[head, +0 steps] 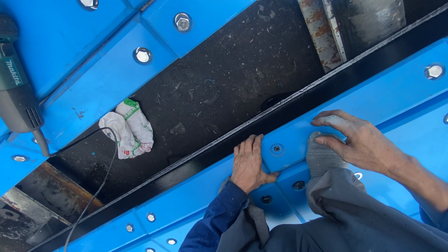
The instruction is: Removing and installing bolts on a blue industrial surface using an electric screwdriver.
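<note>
The person's knee in grey trousers (345,210) is nearest to the camera, with a grey sock (321,156) pointing up on a blue panel (298,140). The left hand (248,163) lies flat on this panel, its fingers pressed together and pointing to the black edge strip (205,154), which the fingertips touch; the thumb stretches to the right along the panel joint. It holds nothing. Just right of its fingers is a sunken bolt hole (277,149). The right hand (359,140) rests over the toe of the sock, fingers slightly spread and bent, the index finger stretched to the left on the blue surface. Beyond the fingertips of both hands lies the dark dirty floor (224,79). Far to the left of the fingers, a crumpled white bag (128,128) lies there, beside a black cable (100,186). At the far left, a green power tool (16,88) rests on another blue panel (84,70) with silver bolts (143,55).
</note>
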